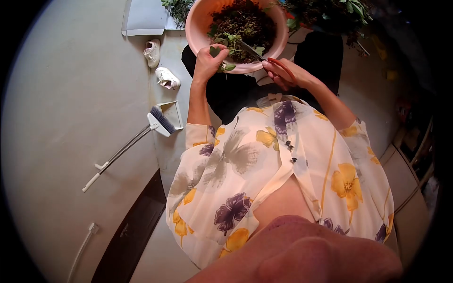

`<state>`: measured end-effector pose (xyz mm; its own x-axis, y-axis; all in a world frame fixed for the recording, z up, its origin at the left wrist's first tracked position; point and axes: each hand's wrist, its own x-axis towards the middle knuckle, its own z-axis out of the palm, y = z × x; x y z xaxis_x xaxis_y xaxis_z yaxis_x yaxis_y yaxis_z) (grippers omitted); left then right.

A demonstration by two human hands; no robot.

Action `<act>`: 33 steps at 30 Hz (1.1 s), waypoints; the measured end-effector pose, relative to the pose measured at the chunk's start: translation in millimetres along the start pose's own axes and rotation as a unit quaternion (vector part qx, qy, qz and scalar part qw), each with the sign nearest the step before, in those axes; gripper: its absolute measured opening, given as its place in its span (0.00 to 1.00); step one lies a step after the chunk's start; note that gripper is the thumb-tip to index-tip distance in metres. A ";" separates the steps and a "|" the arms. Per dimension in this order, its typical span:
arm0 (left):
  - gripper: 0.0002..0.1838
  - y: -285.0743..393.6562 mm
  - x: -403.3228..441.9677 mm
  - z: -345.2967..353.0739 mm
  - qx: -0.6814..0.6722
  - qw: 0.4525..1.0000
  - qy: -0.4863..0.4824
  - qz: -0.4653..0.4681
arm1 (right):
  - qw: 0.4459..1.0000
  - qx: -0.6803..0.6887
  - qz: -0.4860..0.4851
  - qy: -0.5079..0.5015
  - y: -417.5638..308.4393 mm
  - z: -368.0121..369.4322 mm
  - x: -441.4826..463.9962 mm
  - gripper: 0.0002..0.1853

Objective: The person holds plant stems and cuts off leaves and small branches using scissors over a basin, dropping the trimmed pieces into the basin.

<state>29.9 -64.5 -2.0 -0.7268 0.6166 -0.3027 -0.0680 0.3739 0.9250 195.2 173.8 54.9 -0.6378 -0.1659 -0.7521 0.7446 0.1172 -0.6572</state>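
Observation:
A pink basin (200, 29) at the top centre holds a heap of small dark berries or seed clusters (245, 28). Over its near left rim, my left hand (211, 60) is closed on a green leafy sprig (226, 41). My right hand (283, 73) grips red-handled scissors (282, 69) at the near right rim. The dark blades point up and left over the heap, close to the sprig. Whether the blades touch a stem cannot be made out.
More leafy stems (330, 14) lie right of the basin. At left are cut greens (178, 9) on a white sheet (145, 18), white shoes (167, 78), a dustpan (172, 113) and a brush (161, 121). A dark door (132, 231) stands lower left.

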 end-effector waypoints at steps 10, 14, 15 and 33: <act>0.12 10.0 -6.9 5.3 0.081 0.996 0.022 0.027 | 0.999 -0.031 0.002 0.007 -14.3 0.8 -1.8 0.32; 0.14 6.8 -7.6 3.4 0.124 0.992 0.015 0.027 | 0.998 0.058 -0.022 -0.023 -4.6 -2.7 9.0 0.32; 0.14 6.2 -8.0 3.5 0.124 0.992 0.015 0.027 | 0.995 0.094 -0.017 -0.032 -2.8 -3.4 10.6 0.32; 0.12 -4.2 -12.4 -1.4 0.079 0.993 0.092 0.011 | 0.954 0.277 0.066 -0.094 14.7 -11.3 22.2 0.30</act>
<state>38.3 -74.6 -1.8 -0.8407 0.4938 -0.2224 0.0469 0.4755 0.8785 189.9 182.9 28.0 -0.5239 -0.3652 -0.7696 0.8388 -0.3784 -0.3914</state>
